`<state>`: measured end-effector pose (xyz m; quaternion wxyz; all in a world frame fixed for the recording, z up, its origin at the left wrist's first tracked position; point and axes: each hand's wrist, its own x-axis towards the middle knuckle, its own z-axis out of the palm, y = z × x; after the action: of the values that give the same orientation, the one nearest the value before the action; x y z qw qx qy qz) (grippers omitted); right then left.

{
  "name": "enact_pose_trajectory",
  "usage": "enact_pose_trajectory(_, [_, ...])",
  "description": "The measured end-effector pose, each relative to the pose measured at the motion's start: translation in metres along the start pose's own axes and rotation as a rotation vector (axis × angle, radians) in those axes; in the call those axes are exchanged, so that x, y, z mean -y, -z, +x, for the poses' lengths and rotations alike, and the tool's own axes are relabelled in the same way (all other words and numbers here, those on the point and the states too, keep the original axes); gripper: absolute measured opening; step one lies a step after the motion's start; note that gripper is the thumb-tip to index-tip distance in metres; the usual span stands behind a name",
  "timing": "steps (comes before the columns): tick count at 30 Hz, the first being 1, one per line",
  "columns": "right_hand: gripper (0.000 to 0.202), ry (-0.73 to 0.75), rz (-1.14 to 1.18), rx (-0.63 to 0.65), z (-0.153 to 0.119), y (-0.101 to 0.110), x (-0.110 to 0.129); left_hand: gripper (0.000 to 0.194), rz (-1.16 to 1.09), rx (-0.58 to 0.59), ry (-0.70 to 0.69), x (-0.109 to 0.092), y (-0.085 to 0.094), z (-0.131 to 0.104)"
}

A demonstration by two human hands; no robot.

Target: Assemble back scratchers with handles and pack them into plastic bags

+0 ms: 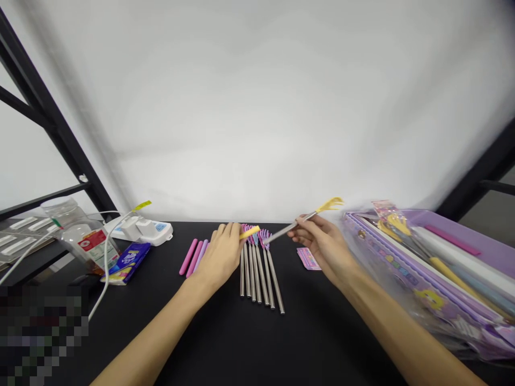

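My left hand (220,252) is closed around a yellow handle (250,232), whose end sticks out to the right. In my right hand (319,238) is a metal rod with a yellow claw-shaped head (330,203); the rod's bare end points left toward the yellow handle, apart from it. Between and below my hands, several metal rods (257,273) with pink, purple and blue claw heads lie side by side on the black table (225,343). Pink and purple handles (193,256) lie left of my left hand, partly hidden by it.
On the right stands a purple bin (475,233) with plastic bags and more yellow-headed rods. A small pink card (308,258) lies near my right hand. At left are a power strip (147,229), a clear plastic jar (90,238), a blue packet (131,261) and a white cable (106,257).
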<state>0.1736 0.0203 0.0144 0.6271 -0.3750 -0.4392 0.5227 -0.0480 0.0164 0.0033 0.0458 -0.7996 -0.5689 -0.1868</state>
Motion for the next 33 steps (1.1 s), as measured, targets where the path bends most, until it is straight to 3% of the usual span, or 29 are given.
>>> enact_pose_trajectory(4, [0.025, 0.163, 0.105, -0.071, 0.000, 0.000, 0.003, 0.018, -0.215, -0.113, -0.083, -0.001, 0.002, -0.006])
enact_pose_trajectory(8, [0.024, 0.186, 0.119, -0.071, -0.001, -0.002, 0.003, 0.018, -0.242, -0.163, -0.156, -0.002, -0.002, -0.008])
enact_pose_trajectory(15, [0.022, 0.262, 0.173, -0.100, 0.002, 0.002, 0.005, 0.018, -0.326, -0.187, -0.107, -0.001, -0.004, -0.008])
enact_pose_trajectory(19, [0.019, 0.228, 0.143, -0.057, 0.002, 0.004, 0.005, 0.017, -0.312, -0.233, -0.165, 0.003, -0.002, -0.008])
enact_pose_trajectory(26, [0.018, 0.292, -0.054, 0.075, -0.002, 0.014, 0.021, 0.027, -0.208, -0.398, -0.469, 0.012, 0.002, -0.008])
enact_pose_trajectory(33, [0.022, 0.132, -0.087, 0.219, -0.010, 0.013, 0.020, 0.024, -0.203, -0.404, -0.574, 0.001, 0.006, -0.010])
